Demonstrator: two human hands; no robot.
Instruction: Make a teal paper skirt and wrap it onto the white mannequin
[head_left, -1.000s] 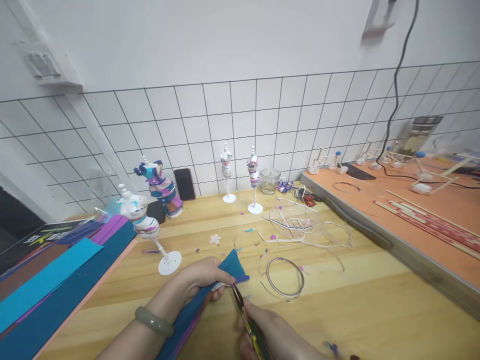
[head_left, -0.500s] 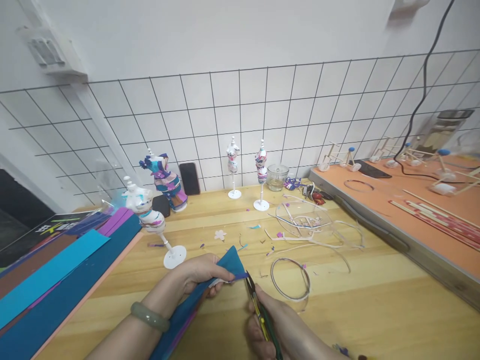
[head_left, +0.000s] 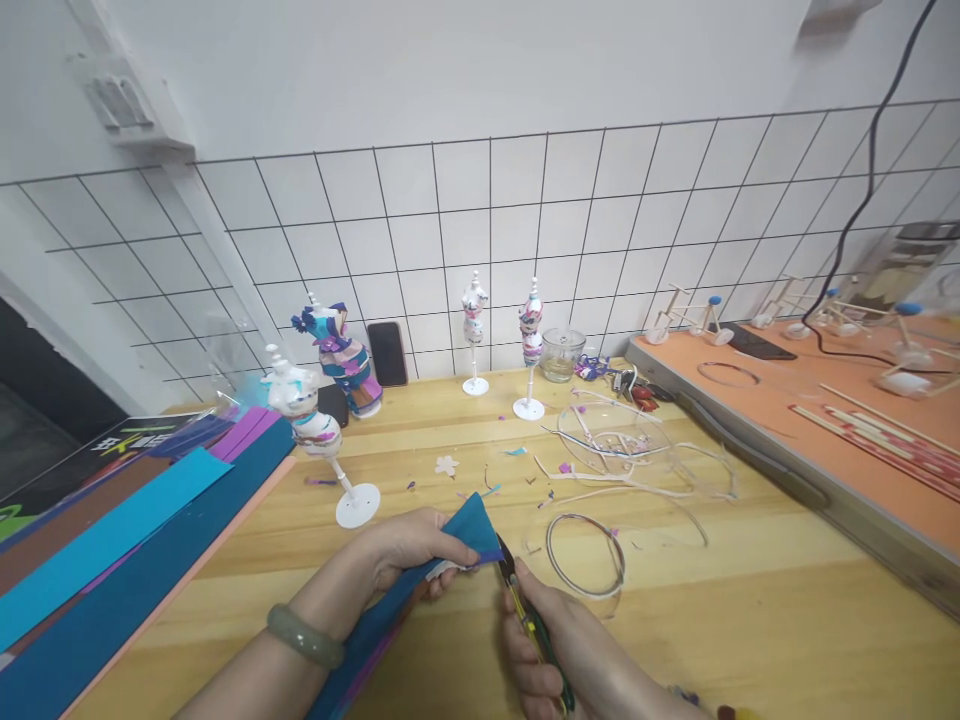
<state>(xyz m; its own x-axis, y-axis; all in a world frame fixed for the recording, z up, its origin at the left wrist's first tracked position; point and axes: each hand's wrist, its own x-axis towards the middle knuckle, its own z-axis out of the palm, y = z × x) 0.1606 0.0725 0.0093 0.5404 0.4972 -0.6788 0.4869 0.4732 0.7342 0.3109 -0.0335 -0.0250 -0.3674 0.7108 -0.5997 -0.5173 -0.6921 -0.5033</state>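
My left hand (head_left: pixel 431 548) pinches the pointed end of a layered teal sheet (head_left: pixel 474 525), its thumb on top. Blue, white and purple layers show along the sheet's edges, and the rest trails down toward me. My right hand (head_left: pixel 544 635) is wrapped around pliers (head_left: pixel 531 625) with green and yellow handles. Their dark pointed jaws meet the sheet's right corner; whether they grip it I cannot tell. On the table behind my hands stand a white dress form (head_left: pixel 306 408) on a round base and another form dressed in purple and teal (head_left: pixel 345 360).
Two smaller painted forms (head_left: pixel 474 315) (head_left: pixel 532 330) stand near the grid wall, beside a glass bowl (head_left: pixel 562 352) and a phone (head_left: pixel 388 353). A wire coil (head_left: pixel 585 556) and scraps lie right of centre. Coloured sheets (head_left: pixel 112 540) fill the left; an orange tray (head_left: pixel 847 400) borders the right.
The view has shifted slightly, so things sit a little differently in the picture. The plier jaws remain at the sheet's corner, and more of the blue edge shows there.
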